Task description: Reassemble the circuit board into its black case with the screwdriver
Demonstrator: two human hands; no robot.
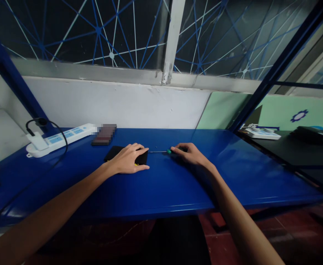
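On the blue table (pixel 178 184) lies a flat black device (pixel 114 151). My left hand (pixel 129 159) rests on top of it, fingers curled over its right part, holding it down. My right hand (pixel 187 153) is closed around a small screwdriver (pixel 161 151) with a green and black handle. The thin metal shaft points left toward the black device, its tip just short of my left fingers.
A white power strip (pixel 59 139) with a black cable lies at the back left. A dark flat object (pixel 104 134) sits beside it. A white wall and a window run behind the table. A black table (pixel 296 151) with white items stands to the right.
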